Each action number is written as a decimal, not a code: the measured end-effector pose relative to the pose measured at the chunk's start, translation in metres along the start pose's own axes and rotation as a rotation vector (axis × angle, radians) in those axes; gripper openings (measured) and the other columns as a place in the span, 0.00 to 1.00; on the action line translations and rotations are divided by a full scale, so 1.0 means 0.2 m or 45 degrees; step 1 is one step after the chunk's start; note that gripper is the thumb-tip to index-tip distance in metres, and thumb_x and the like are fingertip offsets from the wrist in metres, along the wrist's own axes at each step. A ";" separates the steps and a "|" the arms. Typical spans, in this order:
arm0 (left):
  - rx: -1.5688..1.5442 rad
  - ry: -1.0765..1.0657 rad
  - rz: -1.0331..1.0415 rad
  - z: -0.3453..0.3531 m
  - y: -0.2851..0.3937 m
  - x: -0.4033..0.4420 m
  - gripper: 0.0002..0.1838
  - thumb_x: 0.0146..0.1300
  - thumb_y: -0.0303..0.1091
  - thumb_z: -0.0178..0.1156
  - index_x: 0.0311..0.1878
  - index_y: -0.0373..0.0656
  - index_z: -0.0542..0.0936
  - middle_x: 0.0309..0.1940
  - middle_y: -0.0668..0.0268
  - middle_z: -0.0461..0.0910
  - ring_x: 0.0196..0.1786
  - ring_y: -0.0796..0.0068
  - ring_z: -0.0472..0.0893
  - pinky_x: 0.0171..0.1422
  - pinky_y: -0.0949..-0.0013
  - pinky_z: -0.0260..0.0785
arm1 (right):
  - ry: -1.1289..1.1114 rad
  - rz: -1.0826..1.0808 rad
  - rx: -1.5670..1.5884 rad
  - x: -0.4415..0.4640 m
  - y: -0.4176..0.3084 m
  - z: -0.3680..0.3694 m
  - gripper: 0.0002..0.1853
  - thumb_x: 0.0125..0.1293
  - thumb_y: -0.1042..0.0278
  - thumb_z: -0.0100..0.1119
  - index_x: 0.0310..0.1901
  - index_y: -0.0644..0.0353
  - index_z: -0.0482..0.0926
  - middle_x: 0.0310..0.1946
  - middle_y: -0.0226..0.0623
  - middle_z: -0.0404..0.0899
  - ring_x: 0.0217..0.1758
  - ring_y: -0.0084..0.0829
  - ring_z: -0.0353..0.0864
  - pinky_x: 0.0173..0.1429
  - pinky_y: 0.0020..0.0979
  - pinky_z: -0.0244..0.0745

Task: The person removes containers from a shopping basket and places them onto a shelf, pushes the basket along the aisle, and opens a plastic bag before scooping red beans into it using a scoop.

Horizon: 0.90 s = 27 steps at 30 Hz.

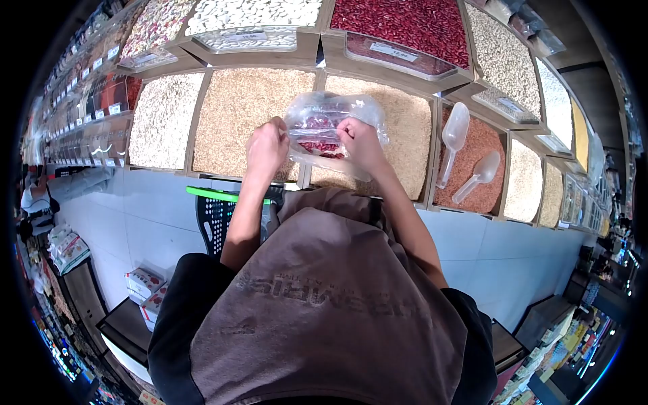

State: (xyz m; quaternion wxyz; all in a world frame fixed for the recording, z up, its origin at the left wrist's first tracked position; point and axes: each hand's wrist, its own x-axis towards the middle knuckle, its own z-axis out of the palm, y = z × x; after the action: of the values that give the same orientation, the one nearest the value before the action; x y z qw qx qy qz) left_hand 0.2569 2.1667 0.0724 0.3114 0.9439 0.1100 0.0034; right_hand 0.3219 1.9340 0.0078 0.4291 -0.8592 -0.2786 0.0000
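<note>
A clear plastic bag (pixel 324 125) with dark red beans inside lies between my hands, above the divider of two bins of pale grain. My left hand (pixel 270 143) pinches the bag's left edge, fingers closed. On the right side, my right hand (pixel 361 140) has its fingers curled closed on the plastic. Red beans (pixel 320 146) show through the bag's near part. Under the bag are the left grain bin (pixel 246 115) and the right grain bin (pixel 408 135).
Two clear scoops, one larger (pixel 456 128) and one smaller (pixel 485 167), rest on a reddish-brown grain bin (pixel 472 145). Behind stand bins of red beans (pixel 401 27) and white beans (pixel 253 13). A basket with a green rim (pixel 212 194) is at the near left.
</note>
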 end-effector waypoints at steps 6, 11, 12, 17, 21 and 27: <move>0.149 -0.161 -0.001 -0.02 0.06 -0.02 0.13 0.55 0.29 0.67 0.45 0.39 0.82 0.31 0.51 0.84 0.40 0.49 0.85 0.49 0.53 0.76 | 0.024 0.501 0.766 0.01 0.01 -0.03 0.04 0.68 0.77 0.61 0.42 0.67 0.80 0.31 0.34 0.83 0.30 0.21 0.81 0.35 0.26 0.76; -0.048 -0.076 0.215 0.03 0.09 -0.01 0.12 0.58 0.31 0.66 0.44 0.38 0.82 0.36 0.49 0.83 0.42 0.49 0.84 0.52 0.53 0.75 | -0.021 0.692 1.076 0.00 -0.01 -0.07 0.04 0.67 0.78 0.61 0.43 0.65 0.80 0.32 0.32 0.82 0.32 0.20 0.79 0.37 0.22 0.75; -0.192 -0.022 0.298 0.04 0.12 -0.01 0.11 0.59 0.32 0.66 0.44 0.37 0.82 0.38 0.48 0.83 0.44 0.49 0.83 0.53 0.54 0.74 | -0.015 0.694 1.077 -0.01 -0.02 -0.06 0.04 0.67 0.78 0.61 0.43 0.65 0.80 0.32 0.32 0.82 0.32 0.20 0.79 0.37 0.22 0.75; -0.014 -0.240 0.515 0.10 0.23 0.02 0.12 0.62 0.35 0.65 0.44 0.37 0.83 0.41 0.49 0.83 0.48 0.45 0.81 0.56 0.51 0.73 | 0.132 0.523 0.532 -0.09 0.02 0.03 0.05 0.69 0.76 0.58 0.44 0.64 0.79 0.31 0.37 0.82 0.31 0.28 0.81 0.38 0.30 0.76; -0.093 -0.338 0.492 0.21 0.21 0.03 0.10 0.64 0.33 0.61 0.35 0.35 0.83 0.31 0.43 0.82 0.41 0.42 0.82 0.52 0.47 0.73 | 0.135 0.469 0.286 -0.11 -0.03 0.01 0.05 0.69 0.76 0.55 0.43 0.64 0.79 0.34 0.46 0.82 0.35 0.42 0.83 0.43 0.39 0.77; -0.035 -0.240 0.273 0.25 0.17 0.06 0.10 0.65 0.32 0.61 0.46 0.38 0.80 0.39 0.45 0.83 0.46 0.42 0.81 0.53 0.48 0.72 | 0.163 0.177 -0.101 -0.11 -0.10 0.05 0.06 0.63 0.77 0.56 0.41 0.66 0.78 0.39 0.53 0.81 0.44 0.54 0.80 0.51 0.45 0.76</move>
State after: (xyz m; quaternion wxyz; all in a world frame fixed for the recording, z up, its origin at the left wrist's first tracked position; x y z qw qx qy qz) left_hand 0.2796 2.1133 0.0513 0.3312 0.9420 -0.0214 -0.0505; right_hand 0.2916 1.9406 0.0116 0.4107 -0.8910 -0.1902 -0.0364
